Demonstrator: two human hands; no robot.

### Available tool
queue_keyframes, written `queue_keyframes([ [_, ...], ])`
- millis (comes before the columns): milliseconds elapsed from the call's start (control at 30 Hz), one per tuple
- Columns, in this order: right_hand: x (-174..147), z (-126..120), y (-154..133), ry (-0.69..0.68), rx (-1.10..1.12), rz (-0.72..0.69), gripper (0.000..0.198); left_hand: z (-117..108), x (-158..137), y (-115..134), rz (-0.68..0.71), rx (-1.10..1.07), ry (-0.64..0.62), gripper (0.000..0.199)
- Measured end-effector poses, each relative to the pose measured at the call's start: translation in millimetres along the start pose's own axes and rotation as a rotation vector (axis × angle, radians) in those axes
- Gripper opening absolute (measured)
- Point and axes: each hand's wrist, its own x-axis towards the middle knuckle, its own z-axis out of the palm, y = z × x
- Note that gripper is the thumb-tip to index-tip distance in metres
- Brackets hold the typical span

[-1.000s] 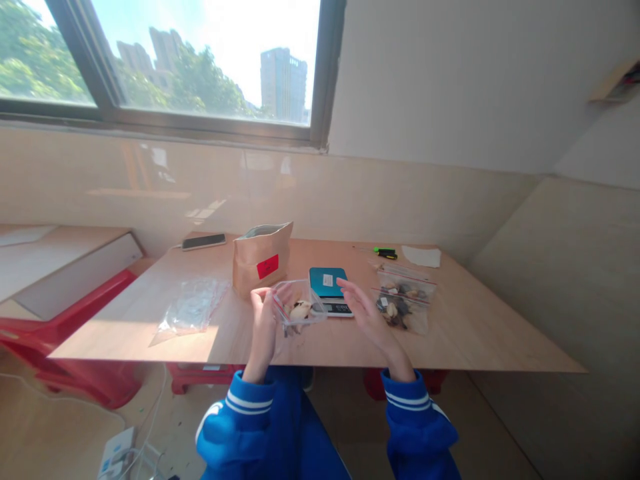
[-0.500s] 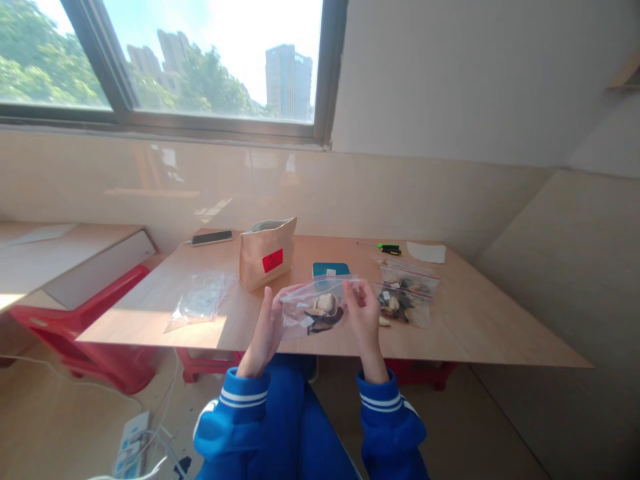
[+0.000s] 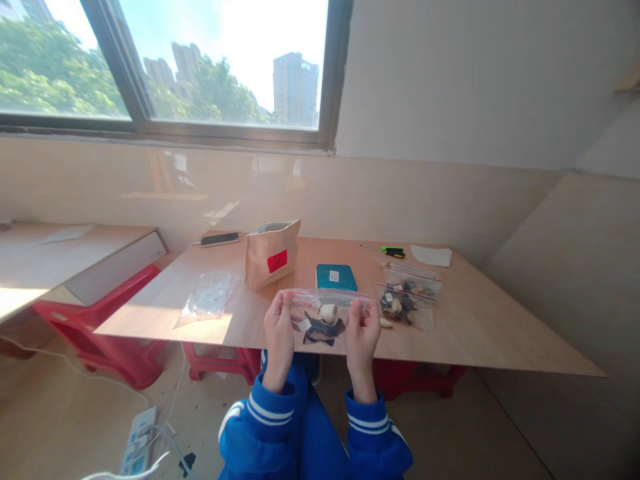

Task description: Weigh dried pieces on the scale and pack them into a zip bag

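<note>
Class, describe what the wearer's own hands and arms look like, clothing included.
The left hand and right hand wear no gloves. The left sleeve and right sleeve are bright blue, each ringed near the wrist by two white stripes, with more white along the outer side.

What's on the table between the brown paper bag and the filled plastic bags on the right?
The head view shows a flat teal square between the paper bag and those plastic bags, partly behind the held bag.
</note>
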Motion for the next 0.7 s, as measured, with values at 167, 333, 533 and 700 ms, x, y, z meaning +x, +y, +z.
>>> queue_keyframes([
  [167, -0.8, -10.6, -1.1, -0.013, -0.166, -0.037, 0.028, -2.8, -2.0, -1.4, 0.099, 0.059, -0.048, 0.035],
  [333, 10.5, -12.1, -32.6, -0.216, -0.453, -0.446, 0.030, -9.4, -1.0, -2.4, 0.188, 0.157, -0.222, 0.026],
  [533, 21.8, 2.6, -49.6, -0.631, -0.506, -0.494, 0.012, -8.9, -3.1, -9.5, 0.167, 0.164, -0.134, 0.020],
  [700, 22.4, 3.3, -43.3, -0.660, -0.431, -0.434, 0.016, -10.1, -4.4, -11.1, 0.098, 0.058, -0.122, 0.029],
])
